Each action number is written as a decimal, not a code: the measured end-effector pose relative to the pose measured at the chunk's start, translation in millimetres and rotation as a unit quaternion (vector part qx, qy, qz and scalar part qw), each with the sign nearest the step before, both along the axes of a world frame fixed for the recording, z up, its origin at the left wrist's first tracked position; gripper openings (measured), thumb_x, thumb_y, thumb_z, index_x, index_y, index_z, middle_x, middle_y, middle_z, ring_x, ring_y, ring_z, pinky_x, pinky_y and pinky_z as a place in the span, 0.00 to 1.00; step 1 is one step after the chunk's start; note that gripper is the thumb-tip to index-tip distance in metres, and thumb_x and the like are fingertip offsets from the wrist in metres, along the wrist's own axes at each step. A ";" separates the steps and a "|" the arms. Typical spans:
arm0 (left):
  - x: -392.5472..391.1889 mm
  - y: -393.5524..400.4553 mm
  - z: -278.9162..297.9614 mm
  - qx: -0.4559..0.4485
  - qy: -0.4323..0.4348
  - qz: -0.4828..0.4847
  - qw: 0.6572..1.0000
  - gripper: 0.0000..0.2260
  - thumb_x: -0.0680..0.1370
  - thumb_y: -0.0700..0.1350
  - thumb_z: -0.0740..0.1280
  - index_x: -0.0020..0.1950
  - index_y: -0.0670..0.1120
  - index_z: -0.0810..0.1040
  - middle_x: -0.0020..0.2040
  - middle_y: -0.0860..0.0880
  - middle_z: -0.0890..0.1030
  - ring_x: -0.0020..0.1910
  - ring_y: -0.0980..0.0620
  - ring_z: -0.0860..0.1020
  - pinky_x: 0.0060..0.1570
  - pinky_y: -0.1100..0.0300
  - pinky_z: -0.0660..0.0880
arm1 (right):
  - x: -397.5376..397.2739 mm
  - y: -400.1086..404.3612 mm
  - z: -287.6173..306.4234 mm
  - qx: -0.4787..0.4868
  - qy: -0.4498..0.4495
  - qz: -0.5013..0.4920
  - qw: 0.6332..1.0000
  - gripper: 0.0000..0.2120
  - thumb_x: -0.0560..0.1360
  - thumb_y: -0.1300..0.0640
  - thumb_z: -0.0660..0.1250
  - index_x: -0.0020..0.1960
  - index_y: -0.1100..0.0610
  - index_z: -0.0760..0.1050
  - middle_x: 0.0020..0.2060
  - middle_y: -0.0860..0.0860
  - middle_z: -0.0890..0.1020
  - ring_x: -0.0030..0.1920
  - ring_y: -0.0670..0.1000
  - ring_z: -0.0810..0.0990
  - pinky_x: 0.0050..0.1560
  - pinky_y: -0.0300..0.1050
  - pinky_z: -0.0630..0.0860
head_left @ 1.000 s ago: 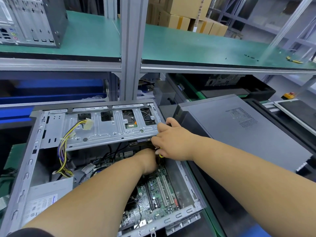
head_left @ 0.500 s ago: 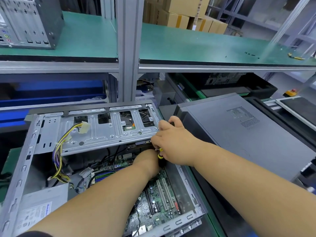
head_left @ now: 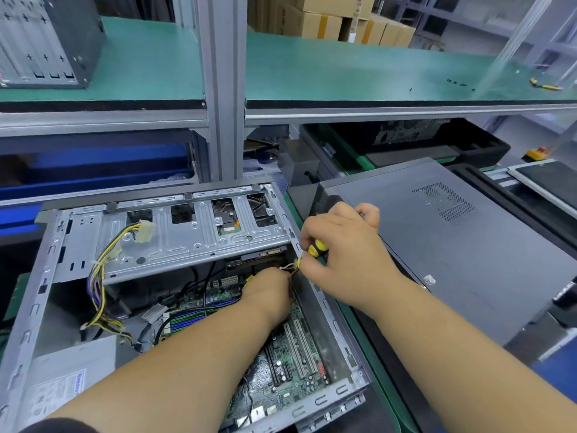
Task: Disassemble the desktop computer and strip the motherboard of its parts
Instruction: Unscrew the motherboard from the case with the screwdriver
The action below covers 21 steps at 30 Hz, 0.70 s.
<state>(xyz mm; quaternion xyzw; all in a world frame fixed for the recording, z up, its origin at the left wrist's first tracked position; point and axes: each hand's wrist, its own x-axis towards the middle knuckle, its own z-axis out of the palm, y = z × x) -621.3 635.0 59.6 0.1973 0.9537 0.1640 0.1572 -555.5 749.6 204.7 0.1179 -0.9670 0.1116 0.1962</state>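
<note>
An open desktop case (head_left: 28,310) lies on its side before me, its green motherboard (head_left: 290,364) showing at the bottom. A grey metal drive cage (head_left: 175,242) spans the top of the case, with a drive's connectors (head_left: 265,254) under its right end. My left hand (head_left: 268,295) reaches down inside the case below that drive, fingers curled and mostly hidden among thin wires (head_left: 288,267). My right hand (head_left: 340,245) hovers at the case's right wall, closed around a yellow-and-black screwdriver (head_left: 315,246).
A bundle of yellow and black power cables (head_left: 103,276) hangs from the cage to the power supply (head_left: 59,382) at lower left. The grey side panel (head_left: 452,245) lies right of the case. Another computer (head_left: 40,39) and cardboard boxes (head_left: 327,20) stand on the upper shelf.
My right hand has lifted slightly off the cage's corner, so the screwdriver handle now shows. My left hand stays in the same spot inside the case. The camera has moved closer.
</note>
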 end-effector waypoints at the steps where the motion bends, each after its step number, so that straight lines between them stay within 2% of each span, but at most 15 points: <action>1: 0.4 0.2 0.3 -0.002 0.007 -0.009 1.000 0.06 0.74 0.39 0.65 0.42 0.50 0.72 0.38 0.48 0.72 0.38 0.44 0.73 0.36 0.56 0.69 | 1.9 -0.1 -0.9 -0.002 0.001 -0.005 1.000 0.04 0.67 0.51 0.66 0.37 0.47 0.71 0.33 0.39 0.72 0.44 0.47 0.69 0.54 0.50 0.59; 4: 0.0 0.2 -0.9 -0.003 0.007 -0.034 0.999 0.05 0.75 0.39 0.64 0.49 0.47 0.75 0.47 0.45 0.76 0.44 0.43 0.75 0.38 0.56 0.70 | 6.9 -0.1 -1.1 0.001 0.003 -0.014 1.000 0.04 0.67 0.51 0.66 0.37 0.47 0.70 0.33 0.40 0.72 0.44 0.47 0.69 0.53 0.52 0.61; 6: -0.3 0.1 -1.7 -0.011 0.005 -0.054 0.998 0.06 0.76 0.39 0.63 0.51 0.45 0.76 0.49 0.44 0.76 0.45 0.43 0.75 0.39 0.56 0.71 | 9.5 -0.2 1.2 -0.010 0.012 -0.023 1.000 0.04 0.67 0.51 0.65 0.36 0.47 0.69 0.32 0.40 0.71 0.43 0.47 0.69 0.53 0.52 0.61; 15: 3.5 -0.5 -0.2 -0.040 0.031 -0.057 0.997 0.06 0.74 0.39 0.63 0.50 0.45 0.76 0.47 0.44 0.75 0.40 0.45 0.72 0.37 0.56 0.71 | 16.0 -3.4 4.2 -0.050 0.032 -0.045 0.997 0.06 0.67 0.54 0.67 0.37 0.48 0.70 0.30 0.40 0.67 0.41 0.48 0.69 0.52 0.52 0.61; 21: 6.0 0.2 1.2 -0.053 0.009 -0.045 0.998 0.15 0.75 0.43 0.64 0.62 0.46 0.73 0.55 0.43 0.72 0.52 0.43 0.75 0.46 0.52 0.76 | 16.9 -2.8 4.8 -0.035 0.033 -0.062 0.997 0.07 0.67 0.54 0.67 0.36 0.47 0.69 0.30 0.42 0.69 0.41 0.48 0.70 0.53 0.54 0.61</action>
